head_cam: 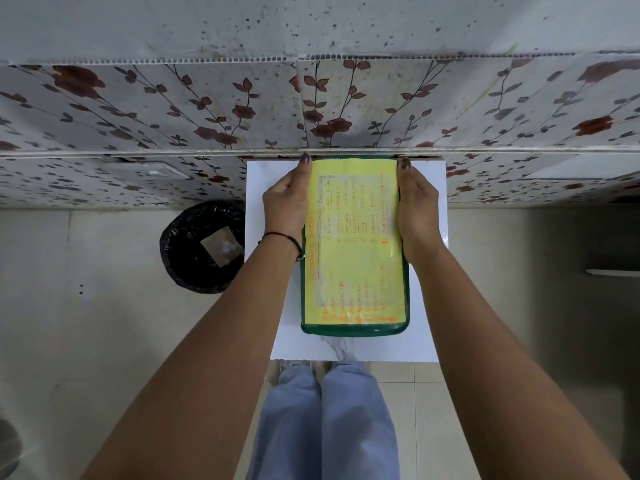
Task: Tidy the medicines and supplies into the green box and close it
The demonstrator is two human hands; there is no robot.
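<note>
Head view: the green box [355, 330] lies closed in the centre of the frame on a small white table [426, 306], its far end close to the flowered wall panel [173, 109] across the upper half. A yellow sheet [353, 244] under clear film covers nearly the whole lid, leaving only a green border. The sheet carries orange handwriting in rows inside a ruled frame, with a heading along its left edge, but the letters are too small and blurred to read.

The left hand [285, 199] lies flat against the box's left side near the far end, fingers straight and together, one dark-painted nail at the far corner. A thin dark bracelet [282, 237] circles that wrist. The right hand [417, 199] mirrors it on the right side, fingers extended and pressed along the edge. Both hands clasp the box between them.

Left of the table, at mid-frame, stands a bin [201, 247] lined with a black bag. At the bottom centre are legs in light blue trousers [322, 420] on a tiled floor.
</note>
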